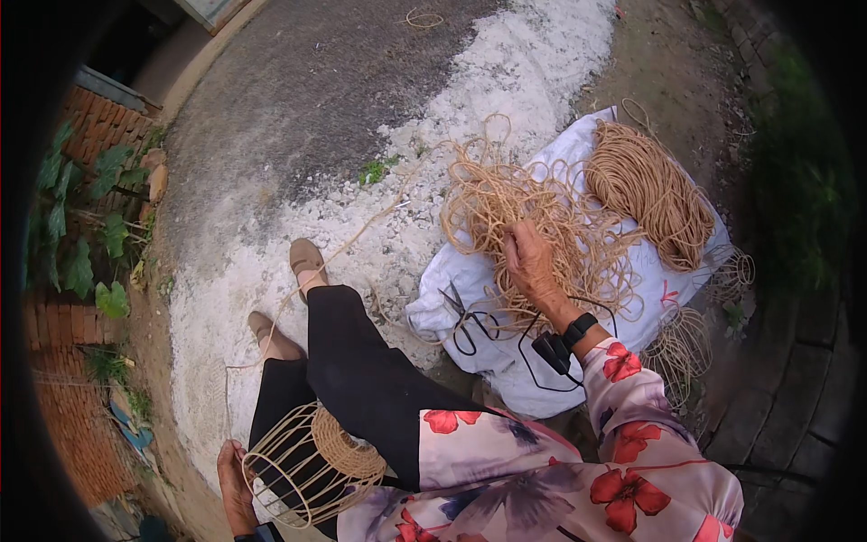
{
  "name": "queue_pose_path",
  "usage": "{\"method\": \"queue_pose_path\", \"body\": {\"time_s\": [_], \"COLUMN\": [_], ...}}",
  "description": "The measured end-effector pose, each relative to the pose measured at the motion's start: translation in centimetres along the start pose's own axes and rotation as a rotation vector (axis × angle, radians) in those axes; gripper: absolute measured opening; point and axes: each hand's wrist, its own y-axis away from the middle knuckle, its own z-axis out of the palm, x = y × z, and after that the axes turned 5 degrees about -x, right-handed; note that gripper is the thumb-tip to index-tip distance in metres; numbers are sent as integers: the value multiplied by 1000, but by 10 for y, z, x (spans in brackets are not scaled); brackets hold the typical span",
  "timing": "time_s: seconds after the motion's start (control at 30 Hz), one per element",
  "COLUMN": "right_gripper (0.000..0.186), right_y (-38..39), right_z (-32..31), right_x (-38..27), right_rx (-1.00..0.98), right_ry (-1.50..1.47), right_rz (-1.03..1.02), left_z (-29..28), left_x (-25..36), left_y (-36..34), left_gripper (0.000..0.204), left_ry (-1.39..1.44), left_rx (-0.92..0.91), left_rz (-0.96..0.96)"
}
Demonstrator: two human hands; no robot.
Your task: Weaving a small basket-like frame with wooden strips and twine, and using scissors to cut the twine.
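Note:
A half-woven basket (348, 449) with a tight round base and open looped ribs rests on my lap. My left hand (234, 483) is closed on its rim at the left. A thin strand of cord (355, 237) runs from near that hand, past my feet, to a loose tan tangle of cord (483, 194). Over this tangle, my right hand (533, 262) is closed on some of the cord; its fingertips are partly hidden. Black-handled scissors (464, 320) lie open on the white sack (533, 384), just left of my right wrist.
A thick, neat coil of cord (647, 194) sits at the sack's far right. Thinner loops (679, 350) lie beside its right edge. A black strap loop (560, 388) hangs at my right wrist. Pale gravel (506, 81) borders the dark road. Leafy plants (108, 172) and brickwork (68, 334) stand left.

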Motion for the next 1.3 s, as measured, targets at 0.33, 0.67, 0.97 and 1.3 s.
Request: {"method": "queue_pose_path", "body": {"time_s": [0.33, 0.67, 0.97, 1.3], "right_gripper": [29, 21, 11, 17], "right_y": [80, 100, 20, 103], "right_z": [182, 172, 9, -44], "right_x": [29, 28, -126, -253], "right_rx": [-595, -598, -113, -515], "right_ry": [66, 183, -209, -405], "right_rz": [467, 403, -187, -592], "left_z": [33, 39, 20, -129], "left_x": [12, 9, -19, -85], "left_y": [16, 10, 2, 17], "left_gripper": [22, 21, 17, 17], "left_ry": [17, 127, 331, 475], "left_rx": [126, -52, -137, 301], "left_rz": [-78, -4, 134, 21]}}
